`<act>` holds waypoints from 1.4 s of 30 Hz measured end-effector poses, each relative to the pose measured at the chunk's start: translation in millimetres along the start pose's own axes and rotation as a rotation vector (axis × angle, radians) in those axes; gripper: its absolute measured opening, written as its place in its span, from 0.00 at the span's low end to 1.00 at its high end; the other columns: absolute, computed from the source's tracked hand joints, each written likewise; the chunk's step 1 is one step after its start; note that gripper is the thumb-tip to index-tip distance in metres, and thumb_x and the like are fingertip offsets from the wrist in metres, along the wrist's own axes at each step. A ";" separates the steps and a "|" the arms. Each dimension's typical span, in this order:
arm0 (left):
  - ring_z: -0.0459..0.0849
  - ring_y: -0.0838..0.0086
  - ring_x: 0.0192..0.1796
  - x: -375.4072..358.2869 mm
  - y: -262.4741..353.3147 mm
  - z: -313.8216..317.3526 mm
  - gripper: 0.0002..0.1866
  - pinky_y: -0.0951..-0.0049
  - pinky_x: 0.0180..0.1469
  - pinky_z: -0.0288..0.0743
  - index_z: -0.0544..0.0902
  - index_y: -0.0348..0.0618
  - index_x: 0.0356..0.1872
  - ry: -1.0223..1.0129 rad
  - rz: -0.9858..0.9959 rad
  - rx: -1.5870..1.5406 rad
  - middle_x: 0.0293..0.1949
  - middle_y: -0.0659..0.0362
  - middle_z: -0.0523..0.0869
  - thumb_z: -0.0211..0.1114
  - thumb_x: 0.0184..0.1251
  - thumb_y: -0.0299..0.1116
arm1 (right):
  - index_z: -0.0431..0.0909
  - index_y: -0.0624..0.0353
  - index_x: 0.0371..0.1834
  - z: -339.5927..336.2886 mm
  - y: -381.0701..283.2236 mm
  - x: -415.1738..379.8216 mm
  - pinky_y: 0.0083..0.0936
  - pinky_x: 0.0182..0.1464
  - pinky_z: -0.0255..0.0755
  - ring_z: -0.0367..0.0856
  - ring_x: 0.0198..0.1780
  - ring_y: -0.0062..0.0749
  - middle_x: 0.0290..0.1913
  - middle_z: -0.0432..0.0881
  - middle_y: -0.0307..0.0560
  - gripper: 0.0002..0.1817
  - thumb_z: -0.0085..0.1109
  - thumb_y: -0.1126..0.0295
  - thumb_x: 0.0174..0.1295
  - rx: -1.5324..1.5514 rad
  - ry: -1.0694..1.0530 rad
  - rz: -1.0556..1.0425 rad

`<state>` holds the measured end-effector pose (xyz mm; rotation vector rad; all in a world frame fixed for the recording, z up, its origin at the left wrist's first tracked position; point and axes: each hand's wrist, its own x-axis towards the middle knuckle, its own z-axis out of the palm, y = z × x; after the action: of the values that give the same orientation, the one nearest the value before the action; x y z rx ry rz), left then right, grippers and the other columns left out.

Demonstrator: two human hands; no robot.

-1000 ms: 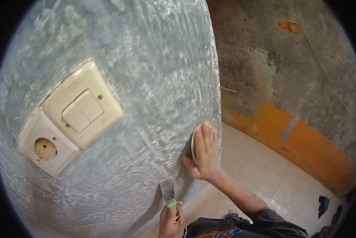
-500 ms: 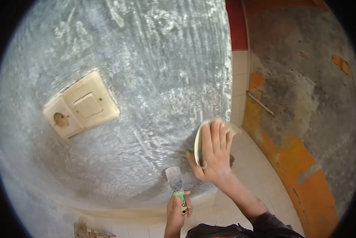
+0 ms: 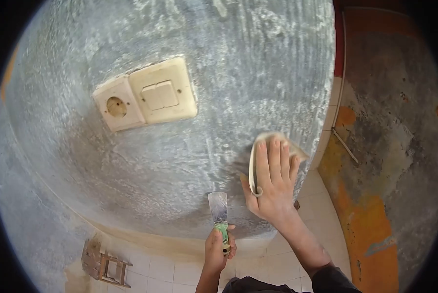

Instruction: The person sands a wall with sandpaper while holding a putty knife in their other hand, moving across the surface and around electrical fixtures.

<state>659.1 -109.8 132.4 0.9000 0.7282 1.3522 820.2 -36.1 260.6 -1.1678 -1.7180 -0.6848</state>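
My left hand [image 3: 220,246] is wrapped round the green handle of a putty knife [image 3: 218,207], its broad metal blade pointing up close to the grey wall [image 3: 160,161]. To its right, my right hand [image 3: 273,190] presses a curled, pale sheet of sandpaper [image 3: 254,171] against the wall near the corner edge. Its fingers lie along the sheet, and the thumb is spread out to the left. The sandpaper's left edge bends away from the wall, while much of the sheet is hidden under the palm.
A wall socket [image 3: 116,106] and a light switch [image 3: 160,95] sit on the wall at upper left. Down on the tiled floor [image 3: 160,273] stands a small wooden stool [image 3: 104,263]. Past the corner, another wall [image 3: 375,229] has patchy orange and grey paint.
The view has shifted, so socket and switch appear farther right and higher. My right hand and sandpaper show slightly higher and farther right. More of the stool has come into view.
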 end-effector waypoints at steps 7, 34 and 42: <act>0.71 0.79 0.18 -0.4 18.8 -27.4 0.26 0.80 0.16 0.62 0.71 0.34 0.52 0.048 0.058 -0.034 0.22 0.60 0.74 0.43 0.75 0.51 | 0.64 0.69 0.62 53.9 -26.1 -111.7 0.56 0.54 0.54 0.66 0.57 0.57 0.57 0.67 0.65 0.41 0.59 0.58 0.43 0.030 -0.232 0.021; 0.67 0.80 0.19 0.8 135.9 -234.5 0.27 0.79 0.18 0.60 0.71 0.34 0.53 -0.162 -0.094 -0.055 0.25 0.62 0.72 0.47 0.73 0.53 | 0.49 0.78 0.68 147.5 -201.4 -29.8 0.66 0.67 0.28 0.37 0.72 0.73 0.70 0.47 0.78 0.42 0.57 0.62 0.57 -0.073 0.013 0.186; 0.68 0.82 0.23 -9.5 135.1 -249.9 0.24 0.83 0.21 0.60 0.69 0.35 0.55 -0.181 -0.165 -0.122 0.28 0.62 0.71 0.41 0.76 0.48 | 0.47 0.79 0.68 159.5 -214.5 -50.5 0.64 0.68 0.27 0.38 0.72 0.72 0.70 0.45 0.79 0.40 0.53 0.64 0.59 -0.078 -0.071 0.098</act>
<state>375.5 -90.2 127.0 0.8344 0.5614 1.1406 569.7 -10.1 157.5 -1.3358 -1.6936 -0.6625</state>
